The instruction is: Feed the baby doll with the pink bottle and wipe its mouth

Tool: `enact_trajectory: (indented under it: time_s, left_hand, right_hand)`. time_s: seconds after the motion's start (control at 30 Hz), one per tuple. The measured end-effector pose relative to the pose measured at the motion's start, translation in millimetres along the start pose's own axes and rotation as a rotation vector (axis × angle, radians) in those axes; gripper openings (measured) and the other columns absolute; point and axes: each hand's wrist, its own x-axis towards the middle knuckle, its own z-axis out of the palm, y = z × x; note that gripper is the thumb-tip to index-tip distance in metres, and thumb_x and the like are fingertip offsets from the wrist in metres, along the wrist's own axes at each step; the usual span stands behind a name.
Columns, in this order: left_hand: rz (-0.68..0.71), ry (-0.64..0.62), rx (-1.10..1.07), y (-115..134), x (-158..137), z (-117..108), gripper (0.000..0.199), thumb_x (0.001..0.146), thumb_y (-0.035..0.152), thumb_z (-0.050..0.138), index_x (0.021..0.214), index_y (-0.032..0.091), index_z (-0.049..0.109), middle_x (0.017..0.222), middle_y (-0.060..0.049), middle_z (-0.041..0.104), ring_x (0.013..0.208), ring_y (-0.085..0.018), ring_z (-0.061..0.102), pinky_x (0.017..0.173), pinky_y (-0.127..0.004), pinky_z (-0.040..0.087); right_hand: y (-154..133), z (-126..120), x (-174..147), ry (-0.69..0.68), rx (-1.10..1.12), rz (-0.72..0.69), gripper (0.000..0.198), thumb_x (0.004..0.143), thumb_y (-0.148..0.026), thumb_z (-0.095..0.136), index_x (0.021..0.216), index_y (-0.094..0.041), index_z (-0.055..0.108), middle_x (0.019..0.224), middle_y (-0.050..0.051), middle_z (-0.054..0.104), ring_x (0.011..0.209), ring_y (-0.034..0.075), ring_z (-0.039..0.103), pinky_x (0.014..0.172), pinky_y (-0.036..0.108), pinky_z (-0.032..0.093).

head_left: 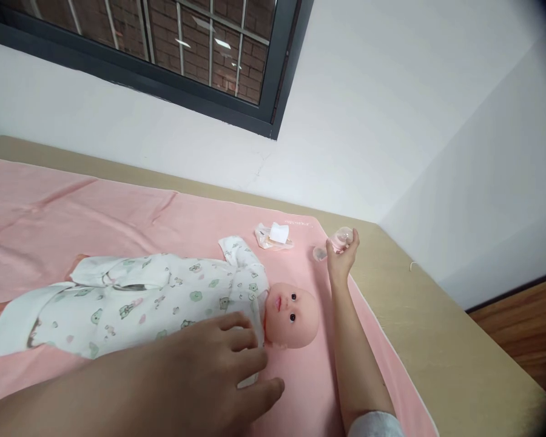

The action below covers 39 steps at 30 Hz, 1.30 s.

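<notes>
A bald baby doll (295, 315) lies on its back on a pink cloth, dressed in a white outfit (155, 303) with green and pink prints. My left hand (222, 367) hovers over or rests on the doll's chest, its fingers apart and slightly bent; I cannot tell whether it touches. A bit of white fabric shows beneath its fingers. Beyond the doll's head, my right hand (342, 258) is closed around a clear rounded container (343, 238), partly covered by the fingers. Just left of that hand sits a small clear round piece (319, 253), like a cap.
An opened clear plastic packet with a white label (275, 235) lies near the cloth's far edge. The pink cloth (200, 224) covers much of the wooden tabletop (418, 321). White walls and a barred window (209, 54) stand behind.
</notes>
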Motion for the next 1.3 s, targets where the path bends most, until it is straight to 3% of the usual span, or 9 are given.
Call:
enact_trajectory:
  time_s: [0.1,0.23,0.37,0.53,0.7,0.97,1.17,1.3]
  left_hand:
    - [0.003,-0.029,-0.109,-6,6,-10,0.011,0.090,0.021,0.062,0.100,0.023,0.064,0.094,-0.002,0.070,0.089,-0.020,0.065,0.087,-0.033,0.050]
    - [-0.096,0.084,-0.153,-23,14,-16,0.029,0.098,0.020,0.050,0.126,0.023,0.057,0.124,-0.005,0.065,0.107,-0.021,0.063,0.093,-0.034,0.049]
    - [-0.261,0.250,-0.240,-42,18,-12,0.036,0.100,0.022,0.048,0.136,0.026,0.048,0.132,-0.004,0.060,0.117,-0.020,0.059,0.096,-0.032,0.050]
    - [-0.500,0.380,-0.216,-49,22,-8,0.049,0.096,0.030,0.054,0.142,0.025,0.040,0.137,-0.007,0.058,0.123,-0.024,0.057,0.099,-0.039,0.051]
    - [-0.592,0.379,-0.217,-48,27,-8,0.050,0.092,0.035,0.060,0.139,0.024,0.045,0.134,-0.006,0.061,0.117,-0.025,0.061,0.095,-0.040,0.052]
    - [-0.680,0.340,-0.316,-50,30,-8,0.058,0.085,0.033,0.065,0.139,0.024,0.046,0.140,-0.004,0.058,0.119,-0.026,0.061,0.098,-0.039,0.052]
    - [-0.641,0.386,-0.237,-53,27,-10,0.061,0.081,0.021,0.063,0.139,0.024,0.043,0.135,-0.001,0.060,0.117,-0.022,0.062,0.097,-0.033,0.052]
    - [-0.642,0.385,-0.186,-53,25,-9,0.061,0.081,0.020,0.062,0.139,0.023,0.043,0.136,-0.001,0.060,0.120,-0.022,0.060,0.100,-0.033,0.050]
  right_hand:
    - [-37,-2,1,-0.016,0.148,0.032,0.090,0.072,-0.040,0.068,0.150,-0.022,0.025,0.142,0.017,0.046,0.114,0.025,0.060,0.092,0.040,0.052]
    - [-92,-5,-10,-0.135,0.392,0.011,0.094,0.072,-0.039,0.071,0.150,-0.027,0.020,0.149,0.016,0.041,0.120,0.024,0.059,0.096,0.042,0.052]
    - [-139,-9,-37,-0.343,0.493,-0.039,0.095,0.074,-0.040,0.073,0.151,-0.033,0.018,0.145,0.013,0.046,0.122,0.025,0.058,0.099,0.046,0.052]
    - [-180,-14,-83,-0.530,0.527,-0.128,0.086,0.079,-0.040,0.071,0.151,-0.038,0.023,0.143,0.009,0.048,0.125,0.024,0.056,0.101,0.047,0.053]
    - [-194,-14,-114,-0.577,0.539,-0.144,0.089,0.076,-0.040,0.077,0.149,-0.039,0.027,0.146,0.009,0.046,0.126,0.027,0.056,0.097,0.049,0.057]
    - [-191,-8,-124,-0.557,0.546,-0.157,0.091,0.075,-0.044,0.078,0.149,-0.038,0.025,0.152,0.009,0.038,0.133,0.028,0.050,0.098,0.049,0.057]
    - [-193,-14,-118,-0.488,0.561,-0.215,0.056,0.087,-0.042,0.065,0.137,-0.034,0.043,0.141,0.008,0.049,0.131,0.024,0.051,0.105,0.048,0.051]
    - [-196,-17,-115,-0.465,0.566,-0.185,0.054,0.085,-0.041,0.067,0.133,-0.031,0.046,0.136,0.008,0.051,0.128,0.023,0.053,0.105,0.046,0.051]
